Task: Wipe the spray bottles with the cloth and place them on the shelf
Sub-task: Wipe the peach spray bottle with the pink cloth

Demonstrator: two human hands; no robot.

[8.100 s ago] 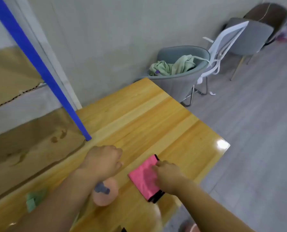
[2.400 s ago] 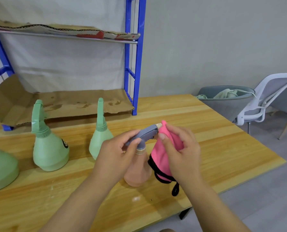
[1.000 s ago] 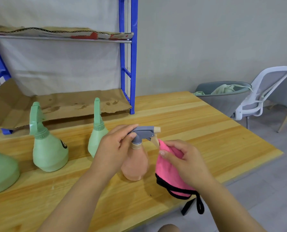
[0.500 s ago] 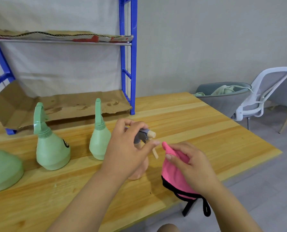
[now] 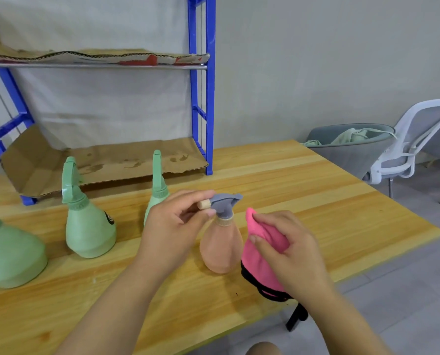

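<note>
Bottle [image 5: 220,248] nozzle [image 5: 203,204] now to L

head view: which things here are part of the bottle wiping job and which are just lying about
Job: peach bottle, pinched at the sprayer by the left hand; cloth in the right hand; green bottles; shelf; table.
Lying about: grey chair with green fabric; white chair.

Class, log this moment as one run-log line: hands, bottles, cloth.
left hand: pinches nozzle of peach bottle | right hand: holds cloth beside it | green bottles: three on table | shelf: no bottle in view
</note>
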